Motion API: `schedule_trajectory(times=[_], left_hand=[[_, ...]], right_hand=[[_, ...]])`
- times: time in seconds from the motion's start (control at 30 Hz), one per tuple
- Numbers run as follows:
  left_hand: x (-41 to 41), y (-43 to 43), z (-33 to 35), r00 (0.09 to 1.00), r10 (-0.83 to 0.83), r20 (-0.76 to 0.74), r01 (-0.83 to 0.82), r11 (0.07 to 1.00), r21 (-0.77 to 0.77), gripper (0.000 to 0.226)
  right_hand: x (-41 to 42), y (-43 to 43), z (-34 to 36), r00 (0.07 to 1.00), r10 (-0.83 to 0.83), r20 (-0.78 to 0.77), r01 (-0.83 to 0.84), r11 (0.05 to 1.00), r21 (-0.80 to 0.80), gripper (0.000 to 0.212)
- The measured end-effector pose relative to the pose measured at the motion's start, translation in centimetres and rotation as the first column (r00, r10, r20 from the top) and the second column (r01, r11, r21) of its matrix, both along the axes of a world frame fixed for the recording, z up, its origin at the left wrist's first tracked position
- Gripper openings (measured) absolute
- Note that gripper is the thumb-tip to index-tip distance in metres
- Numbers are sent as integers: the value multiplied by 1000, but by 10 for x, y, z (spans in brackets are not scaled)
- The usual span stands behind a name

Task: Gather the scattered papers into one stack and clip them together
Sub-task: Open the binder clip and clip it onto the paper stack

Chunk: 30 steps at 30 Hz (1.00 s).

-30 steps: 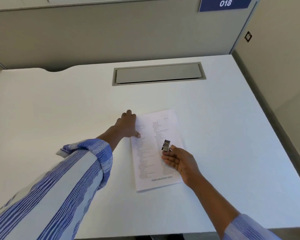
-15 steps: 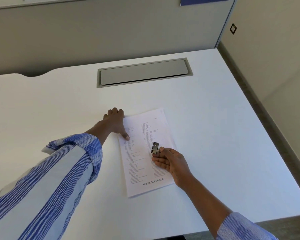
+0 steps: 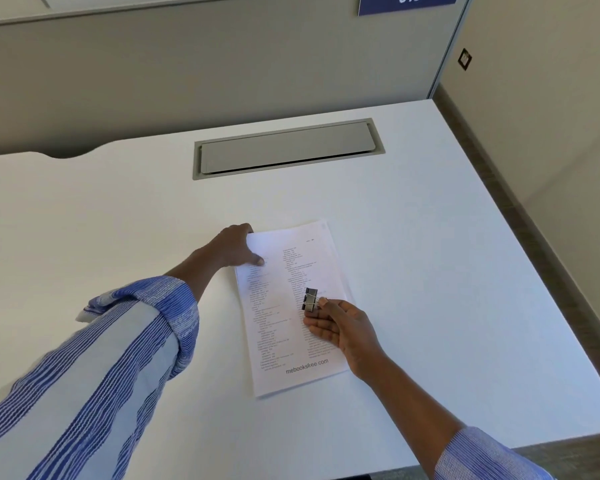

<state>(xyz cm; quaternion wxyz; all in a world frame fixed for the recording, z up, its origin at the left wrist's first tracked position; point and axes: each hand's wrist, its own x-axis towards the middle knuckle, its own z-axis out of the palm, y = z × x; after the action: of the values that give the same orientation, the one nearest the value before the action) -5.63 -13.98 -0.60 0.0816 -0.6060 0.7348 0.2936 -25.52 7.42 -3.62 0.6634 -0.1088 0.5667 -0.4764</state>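
As right hand [image 3: 343, 325] pinches clip [image 3: 310, 299], papers [image 3: 278, 327] stacked

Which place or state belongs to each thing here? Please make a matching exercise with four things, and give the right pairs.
Things
1. binder clip
2. paper stack
3. left hand
4. grey cable hatch

Places or states
a. set into the white desk, near the partition
b. pinched by the right hand over the printed page
c. lying flat on the desk, print upward
d. thumb on the stack's far left corner

Pairs: 1-b, 2-c, 3-d, 4-a
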Motion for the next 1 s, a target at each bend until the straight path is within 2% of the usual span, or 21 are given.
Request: schedule_trajectory(times=[0.1,0.2,0.23,0.37,0.53,0.6,0.63,0.7,0.77,1.0], left_hand=[[9,-3,1,957,195,-215,-185,980,66,32],[21,-4,6,893,310,-328,-282,951,129,8],[24,-3,7,891,306,-335,-284,952,116,7],[28,5,9,917,248,-312,-263,965,-5,30],[23,11,7,940,226,-255,-260,960,-107,30],[22,11,7,938,236,-255,-270,956,-110,28],[21,12,6,936,241,-256,-275,955,-108,26],[21,13,6,934,249,-257,-284,953,-108,24],[21,14,5,933,249,-260,-285,952,-111,24],[20,17,3,919,273,-286,-316,941,-117,26]], right_hand=[[0,0,0,1000,-1,-1,1,1000,-5,35],[0,1,1,1000,-2,-3,2,1000,-9,34],[0,1,1,1000,-2,-4,2,1000,-9,34],[0,0,1,1000,0,11,0,1000,-9,35],[-3,-3,6,999,21,-32,-23,999,-42,33],[-8,-8,11,992,-27,-124,14,994,-107,30],[-12,-10,13,975,-48,-218,19,991,-135,29],[-19,-13,17,911,-55,-408,-12,987,-159,28],[-26,-17,17,857,-49,-513,-33,988,-150,27],[-33,-24,15,830,-32,-557,-56,989,-139,13]])
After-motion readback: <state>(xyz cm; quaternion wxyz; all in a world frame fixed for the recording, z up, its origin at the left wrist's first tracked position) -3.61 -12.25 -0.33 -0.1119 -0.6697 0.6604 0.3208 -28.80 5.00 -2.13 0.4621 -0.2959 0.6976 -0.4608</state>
